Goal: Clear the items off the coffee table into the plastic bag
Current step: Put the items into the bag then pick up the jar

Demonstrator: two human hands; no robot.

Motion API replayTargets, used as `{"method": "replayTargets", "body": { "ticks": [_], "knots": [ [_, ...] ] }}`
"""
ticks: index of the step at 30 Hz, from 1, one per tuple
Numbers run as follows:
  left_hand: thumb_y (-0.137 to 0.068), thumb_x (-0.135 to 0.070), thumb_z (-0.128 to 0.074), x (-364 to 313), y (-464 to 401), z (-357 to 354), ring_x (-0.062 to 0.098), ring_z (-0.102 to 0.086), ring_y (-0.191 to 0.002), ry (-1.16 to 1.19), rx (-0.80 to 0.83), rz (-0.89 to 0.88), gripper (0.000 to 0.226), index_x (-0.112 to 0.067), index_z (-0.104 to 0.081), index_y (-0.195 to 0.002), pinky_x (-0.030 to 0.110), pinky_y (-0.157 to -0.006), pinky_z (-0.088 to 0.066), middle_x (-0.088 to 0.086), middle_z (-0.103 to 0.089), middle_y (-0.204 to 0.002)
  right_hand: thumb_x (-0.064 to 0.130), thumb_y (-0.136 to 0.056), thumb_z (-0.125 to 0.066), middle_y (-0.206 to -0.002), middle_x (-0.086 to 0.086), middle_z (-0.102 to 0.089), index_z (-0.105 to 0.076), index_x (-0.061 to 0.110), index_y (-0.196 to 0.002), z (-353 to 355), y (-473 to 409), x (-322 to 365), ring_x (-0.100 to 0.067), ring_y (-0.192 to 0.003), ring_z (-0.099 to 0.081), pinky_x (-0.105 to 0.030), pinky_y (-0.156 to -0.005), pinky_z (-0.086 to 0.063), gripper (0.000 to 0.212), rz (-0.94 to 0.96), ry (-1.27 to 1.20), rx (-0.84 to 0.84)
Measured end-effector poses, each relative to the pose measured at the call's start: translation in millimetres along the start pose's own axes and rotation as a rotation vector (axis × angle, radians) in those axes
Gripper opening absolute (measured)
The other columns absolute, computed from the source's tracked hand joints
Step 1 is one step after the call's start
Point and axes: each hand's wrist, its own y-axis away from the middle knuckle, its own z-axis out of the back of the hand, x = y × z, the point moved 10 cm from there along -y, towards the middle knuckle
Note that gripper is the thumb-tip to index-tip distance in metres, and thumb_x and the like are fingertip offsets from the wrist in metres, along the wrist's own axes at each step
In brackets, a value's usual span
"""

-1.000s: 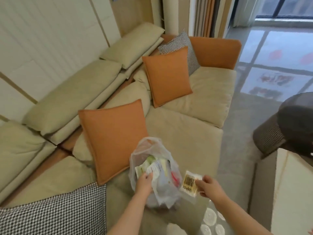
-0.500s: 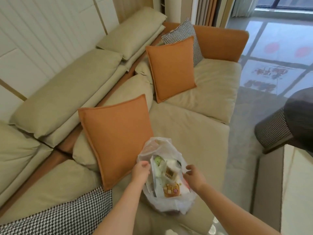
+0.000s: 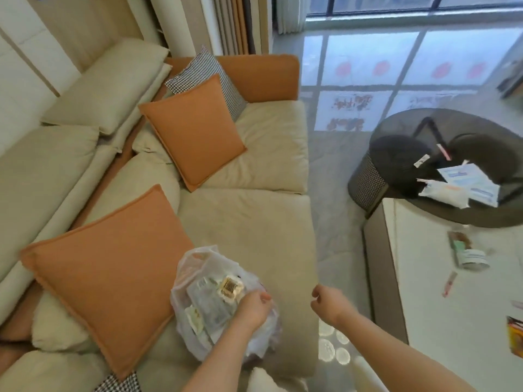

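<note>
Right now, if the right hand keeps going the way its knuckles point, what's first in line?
Right hand points up-left over the sofa seat. Nothing before that cushion, it seems; depth is unclear.

A clear plastic bag (image 3: pixel 215 301) of wrappers is seen at lower centre on the beige sofa (image 3: pixel 254 222). Its rim is gripped by the left hand (image 3: pixel 253 305). The right hand (image 3: pixel 329 304), loosely curled, is held apart. Litter is noted on the white table (image 3: pixel 441 292), right.

Print on the packets (image 3: pixel 464 184) and floor markings (image 3: pixel 351 103) is too blurred to read.
</note>
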Motion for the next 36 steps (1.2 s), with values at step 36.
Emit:
{"method": "replayTargets", "body": {
  "ticks": [36],
  "knots": [
    [-0.096, -0.032, -0.05, -346.9, -17.6, -543.4, 0.022, -0.058, -0.113, -0.862, 0.507, -0.379, 0.034, -0.016, -0.056, -0.126, 0.03, -0.093, -0.047, 0.004, -0.059, -0.127, 0.038, -0.095, -0.045, -0.126, -0.003, -0.058, -0.049, 0.015, -0.13, 111.1, 57.7, -599.2, -0.021, -0.111, -0.058, -0.031, -0.083, -0.049, 0.042, -0.663, -0.482, -0.3]
  ]
}}
